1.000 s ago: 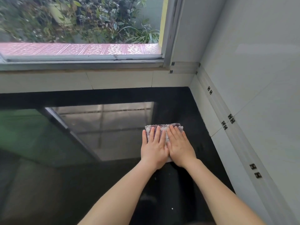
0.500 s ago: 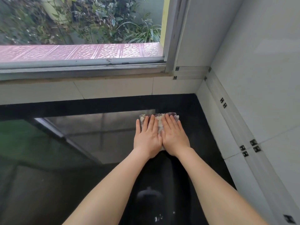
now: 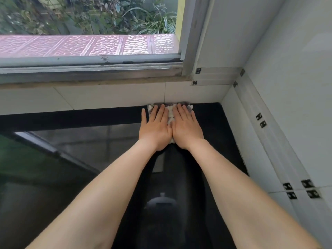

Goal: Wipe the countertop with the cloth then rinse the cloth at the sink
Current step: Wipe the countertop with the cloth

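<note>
A small white and purple knobbly cloth (image 3: pixel 170 115) lies flat on the glossy black countertop (image 3: pixel 213 126), its far edge against the white tiled back wall. My left hand (image 3: pixel 154 129) and my right hand (image 3: pixel 186 129) lie side by side on top of the cloth, palms down, fingers stretched out and pressing it onto the counter. Most of the cloth is hidden under the two hands. No sink is in view.
A white tiled wall (image 3: pixel 269 144) closes the counter on the right, forming a corner just right of the cloth. A metal window frame (image 3: pixel 89 67) runs above the back tiles. The counter stretches left, mirroring the window.
Both hands have pushed the cloth away from me across the counter, from the middle of the counter up to the back wall.
</note>
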Available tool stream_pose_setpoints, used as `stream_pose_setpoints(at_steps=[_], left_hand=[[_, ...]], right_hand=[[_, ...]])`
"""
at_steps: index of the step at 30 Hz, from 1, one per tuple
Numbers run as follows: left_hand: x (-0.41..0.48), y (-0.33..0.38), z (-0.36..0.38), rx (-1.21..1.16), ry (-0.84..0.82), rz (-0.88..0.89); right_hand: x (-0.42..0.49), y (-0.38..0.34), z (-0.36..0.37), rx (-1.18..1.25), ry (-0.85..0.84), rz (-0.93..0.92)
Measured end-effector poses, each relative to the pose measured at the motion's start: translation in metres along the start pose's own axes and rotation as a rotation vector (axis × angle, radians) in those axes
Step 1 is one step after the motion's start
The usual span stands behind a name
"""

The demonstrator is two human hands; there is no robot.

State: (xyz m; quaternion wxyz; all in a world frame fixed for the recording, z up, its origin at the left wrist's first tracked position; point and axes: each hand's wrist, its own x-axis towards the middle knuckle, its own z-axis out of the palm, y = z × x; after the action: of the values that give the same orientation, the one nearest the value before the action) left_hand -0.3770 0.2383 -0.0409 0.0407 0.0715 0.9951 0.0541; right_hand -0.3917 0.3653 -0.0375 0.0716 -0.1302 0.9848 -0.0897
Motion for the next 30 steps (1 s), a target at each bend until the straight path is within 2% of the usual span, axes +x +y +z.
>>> stream_pose_setpoints(at_steps=[5, 11, 19, 23, 30], left_hand=[[0.008, 0.001, -0.003, -0.009, 0.0, 0.018], [0.006, 0.019, -0.007, 0.147, 0.019, 0.096], [0.029, 0.092, -0.001, -0.002, -0.043, 0.157], [0.038, 0.101, -0.004, -0.012, -0.102, 0.189], [0.023, 0.098, -0.008, 0.009, -0.162, 0.215]], right_hand=[[0.007, 0.005, -0.002, -0.01, -0.017, -0.015], [0.0, 0.026, -0.004, -0.059, -0.029, -0.073], [-0.008, 0.091, -0.032, -0.154, -0.236, 0.102], [-0.002, 0.097, -0.041, -0.142, -0.312, 0.162], [-0.016, 0.087, -0.039, -0.081, -0.284, 0.223]])
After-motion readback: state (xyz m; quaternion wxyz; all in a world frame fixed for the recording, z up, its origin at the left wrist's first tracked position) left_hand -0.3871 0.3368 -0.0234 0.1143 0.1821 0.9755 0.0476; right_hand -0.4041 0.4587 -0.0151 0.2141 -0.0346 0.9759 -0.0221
